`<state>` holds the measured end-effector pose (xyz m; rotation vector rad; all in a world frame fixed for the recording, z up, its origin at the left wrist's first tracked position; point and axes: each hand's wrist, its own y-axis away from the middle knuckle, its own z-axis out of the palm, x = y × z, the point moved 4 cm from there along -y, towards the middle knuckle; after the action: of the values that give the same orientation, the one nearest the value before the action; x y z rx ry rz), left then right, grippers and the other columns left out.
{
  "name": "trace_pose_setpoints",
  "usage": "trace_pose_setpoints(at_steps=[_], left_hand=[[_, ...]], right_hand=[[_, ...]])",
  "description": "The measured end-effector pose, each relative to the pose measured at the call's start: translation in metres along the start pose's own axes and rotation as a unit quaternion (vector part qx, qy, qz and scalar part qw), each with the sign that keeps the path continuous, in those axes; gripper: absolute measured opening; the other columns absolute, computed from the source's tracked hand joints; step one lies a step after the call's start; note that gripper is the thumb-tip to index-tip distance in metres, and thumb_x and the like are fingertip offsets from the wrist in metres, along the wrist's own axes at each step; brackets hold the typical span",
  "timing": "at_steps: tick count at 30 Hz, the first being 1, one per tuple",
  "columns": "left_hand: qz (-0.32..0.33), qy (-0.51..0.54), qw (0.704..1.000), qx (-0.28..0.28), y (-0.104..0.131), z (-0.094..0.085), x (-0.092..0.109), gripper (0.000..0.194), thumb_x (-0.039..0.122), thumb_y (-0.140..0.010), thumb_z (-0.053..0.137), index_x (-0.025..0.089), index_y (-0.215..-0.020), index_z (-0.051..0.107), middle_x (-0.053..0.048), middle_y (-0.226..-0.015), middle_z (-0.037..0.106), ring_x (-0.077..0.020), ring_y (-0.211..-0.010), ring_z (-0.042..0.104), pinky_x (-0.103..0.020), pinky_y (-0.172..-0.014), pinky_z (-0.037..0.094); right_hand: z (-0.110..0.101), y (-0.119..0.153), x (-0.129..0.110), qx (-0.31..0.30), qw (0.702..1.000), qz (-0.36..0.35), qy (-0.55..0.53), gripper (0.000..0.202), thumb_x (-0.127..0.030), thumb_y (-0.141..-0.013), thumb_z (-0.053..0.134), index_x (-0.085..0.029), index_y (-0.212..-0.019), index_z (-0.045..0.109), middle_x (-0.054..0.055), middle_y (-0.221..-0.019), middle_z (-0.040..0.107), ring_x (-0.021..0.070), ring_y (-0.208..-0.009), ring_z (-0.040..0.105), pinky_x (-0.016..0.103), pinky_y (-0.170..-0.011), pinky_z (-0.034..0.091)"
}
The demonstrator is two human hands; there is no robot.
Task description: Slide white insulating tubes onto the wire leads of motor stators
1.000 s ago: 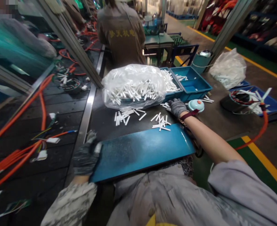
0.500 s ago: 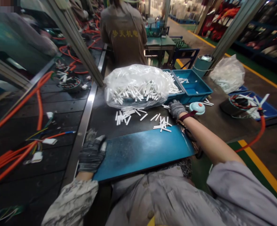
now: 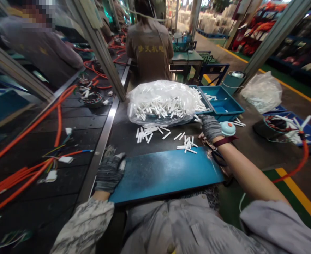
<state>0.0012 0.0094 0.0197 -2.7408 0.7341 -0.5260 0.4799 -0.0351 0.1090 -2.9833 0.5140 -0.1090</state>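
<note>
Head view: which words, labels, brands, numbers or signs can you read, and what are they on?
"梦天机电", in yellow across the back of the brown shirt; its first character is slightly blurred.
Grey shirt, far left: yellow marks, too blurred to read.
I can read no other text.

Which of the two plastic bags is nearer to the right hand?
The larger bag, left of the right hand; the smaller bag is farther, to its right.

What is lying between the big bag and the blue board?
In the head view, loose white tubes lie on the dark tabletop, mainly in two clusters, between the bag and the board.
</note>
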Motion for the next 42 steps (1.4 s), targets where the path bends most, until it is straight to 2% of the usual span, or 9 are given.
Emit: trace_pose_setpoints(at_steps=[6,12,14,17,22,26,33,38,42], left_hand=[[0.017,-0.005,1.000,0.020,0.000,0.003,-0.004,0.044,0.036,-0.101,0.043,0.012,-0.120,0.075,-0.020,-0.149,0.058,-0.0350,-0.152,0.042,-0.053,-0.126,0.038],[0.023,-0.013,1.000,0.012,-0.001,0.004,-0.007,0.044,0.036,-0.101,0.043,0.013,-0.119,0.075,-0.022,-0.149,0.058,-0.0371,-0.151,0.044,-0.055,-0.125,0.039],[0.023,-0.012,1.000,0.010,-0.001,0.004,-0.007,0.044,0.036,-0.100,0.042,0.013,-0.120,0.075,-0.021,-0.149,0.058,-0.0378,-0.151,0.043,-0.056,-0.124,0.039],[0.022,-0.005,1.000,0.005,-0.001,0.004,-0.007,0.044,0.037,-0.100,0.042,0.016,-0.121,0.074,-0.018,-0.148,0.060,-0.0363,-0.152,0.042,-0.054,-0.125,0.039],[0.030,-0.013,0.999,0.007,-0.002,0.003,-0.006,0.047,0.040,-0.100,0.041,0.012,-0.119,0.074,-0.022,-0.140,0.064,-0.0390,-0.149,0.045,-0.057,-0.123,0.040],[0.037,-0.018,0.999,0.008,-0.002,0.002,-0.004,0.043,0.038,-0.100,0.043,0.014,-0.119,0.074,-0.019,-0.136,0.067,-0.0369,-0.149,0.045,-0.055,-0.124,0.040],[0.026,-0.002,1.000,0.016,-0.002,0.001,-0.003,0.036,0.035,-0.096,0.048,0.020,-0.118,0.073,-0.014,-0.138,0.066,-0.0354,-0.150,0.044,-0.055,-0.125,0.039],[0.027,-0.003,0.999,0.026,-0.002,0.001,-0.003,0.038,0.037,-0.097,0.046,0.018,-0.116,0.074,-0.016,-0.141,0.065,-0.0355,-0.149,0.045,-0.055,-0.124,0.040],[0.036,-0.011,0.999,0.018,-0.003,0.002,-0.003,0.045,0.037,-0.099,0.042,0.013,-0.117,0.075,-0.022,-0.145,0.060,-0.0390,-0.150,0.044,-0.057,-0.123,0.040]], right_hand=[[-0.067,-0.039,0.064,0.132,0.985,0.113,0.015,0.057,-0.026,-0.104,0.031,-0.012,-0.158,0.041,0.024,-0.140,0.057,0.0351,-0.130,0.057,0.052,-0.106,0.048],[-0.075,-0.064,0.109,0.135,0.982,0.129,-0.013,0.070,-0.032,-0.094,0.057,-0.003,-0.156,0.041,0.029,-0.150,0.051,0.0402,-0.137,0.054,0.055,-0.112,0.047],[-0.069,-0.052,0.101,0.113,0.990,0.079,-0.010,0.059,-0.027,-0.095,0.051,-0.002,-0.149,0.050,0.029,-0.147,0.054,0.0379,-0.135,0.055,0.053,-0.114,0.047],[-0.042,-0.022,0.072,0.005,0.998,-0.067,-0.015,0.049,-0.020,-0.094,0.049,-0.010,-0.140,0.063,0.018,-0.134,0.069,0.0294,-0.119,0.067,0.045,-0.106,0.055],[0.015,0.025,0.026,-0.121,0.970,-0.208,0.013,0.047,-0.012,-0.091,0.056,-0.025,-0.134,0.069,0.010,-0.137,0.070,0.0259,-0.122,0.067,0.040,-0.103,0.055],[0.034,0.033,0.018,-0.157,0.964,-0.205,0.061,0.041,-0.014,-0.098,0.049,-0.023,-0.134,0.067,0.013,-0.127,0.074,0.0246,-0.106,0.072,0.037,-0.089,0.055],[0.032,0.036,0.024,-0.158,0.966,-0.169,0.113,0.035,-0.022,-0.102,0.039,-0.011,-0.112,0.072,0.022,-0.109,0.074,0.0274,-0.091,0.070,0.038,-0.079,0.050],[0.036,0.037,0.013,-0.128,0.976,-0.145,0.101,0.032,-0.019,-0.098,0.043,-0.013,-0.109,0.072,0.020,-0.107,0.075,0.0258,-0.091,0.069,0.037,-0.082,0.051],[0.014,0.037,0.007,-0.059,0.986,-0.130,0.080,0.036,-0.020,-0.096,0.047,-0.014,-0.125,0.068,0.017,-0.113,0.074,0.0272,-0.102,0.066,0.038,-0.091,0.051]])
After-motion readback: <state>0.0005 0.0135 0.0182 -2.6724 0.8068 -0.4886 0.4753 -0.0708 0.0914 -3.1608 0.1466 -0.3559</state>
